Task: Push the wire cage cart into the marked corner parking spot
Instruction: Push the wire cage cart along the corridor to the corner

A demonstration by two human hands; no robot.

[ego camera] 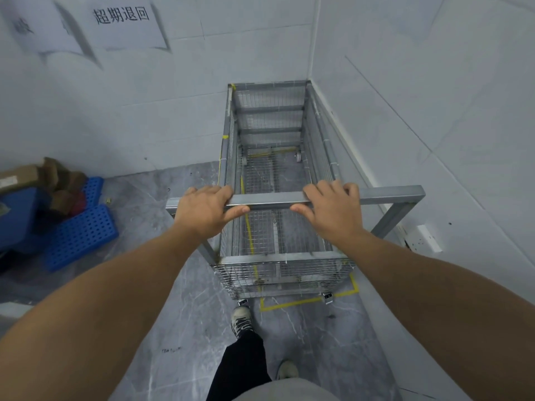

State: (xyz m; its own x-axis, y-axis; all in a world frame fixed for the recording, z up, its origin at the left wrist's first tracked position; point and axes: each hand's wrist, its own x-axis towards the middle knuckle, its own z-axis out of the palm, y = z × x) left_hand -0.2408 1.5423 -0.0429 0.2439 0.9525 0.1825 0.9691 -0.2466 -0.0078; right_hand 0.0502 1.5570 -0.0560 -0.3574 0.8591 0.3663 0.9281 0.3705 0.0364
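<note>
**A:** Where is the cart, and how is it held?

**B:** The wire cage cart (272, 180) stands in the corner of two pale walls, its far end close against the back wall and its right side just beside the right wall (419, 105). The left hand (202, 209) and right hand (333, 209) rest on the metal handle bar (269, 200); the fingers drape over the top, thumbs underneath, closed around the bar.

**A:** Is it inside the marking?

**B:** Mostly, I judge. Yellow floor tape (304, 303) shows under and just behind the near end. The left line runs beneath the mesh, so the cart may sit slightly left of its outline.

**A:** What could go wrong?

**B:** Pushing harder would knock the frame against the walls. The handle's right end juts toward the right wall, near a white wall socket (428, 234), and could scrape it. A shoe (241, 318) is just beside a near caster and could be caught if the cart rolls back.

**A:** And the room?

**B:** Grey marbled floor (173, 314). Blue plastic crates (78, 235) and cardboard lie to the left, well apart. A paper sign (124, 21) with Chinese characters hangs on the back wall.
</note>
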